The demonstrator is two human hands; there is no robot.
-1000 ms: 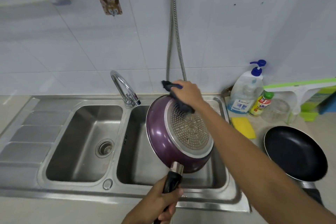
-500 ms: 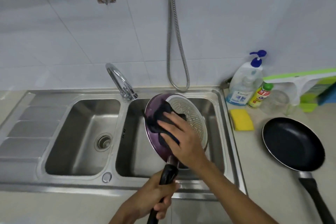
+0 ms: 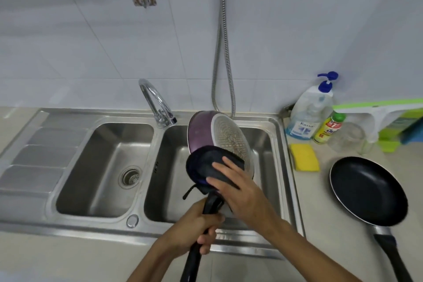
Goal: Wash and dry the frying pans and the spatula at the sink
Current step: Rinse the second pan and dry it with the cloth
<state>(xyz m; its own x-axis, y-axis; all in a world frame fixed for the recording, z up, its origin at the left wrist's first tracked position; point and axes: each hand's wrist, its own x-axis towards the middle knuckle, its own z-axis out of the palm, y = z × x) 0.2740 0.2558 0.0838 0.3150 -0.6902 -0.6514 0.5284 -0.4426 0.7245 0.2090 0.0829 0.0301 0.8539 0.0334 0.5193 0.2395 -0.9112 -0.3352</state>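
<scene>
Cloth (image 3: pixel 206 162) lower on pan (image 3: pixel 201 130) under flat right hand (image 3: pixel 242 190), left hand (image 3: pixel 192 229) tight round handle (image 3: pixel 194 257), Kassa bottle (image 3: pixel 306 117) beside

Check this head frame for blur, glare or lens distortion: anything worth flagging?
Head view, distortion: wide-angle bending bows the sink rim and slants the wall tile lines. Head view, blur: the dark cloth and right hand look slightly motion-soft, and the black pan smears at its right edge. Head view, light: even, only mild sheen on the faucet.
</scene>
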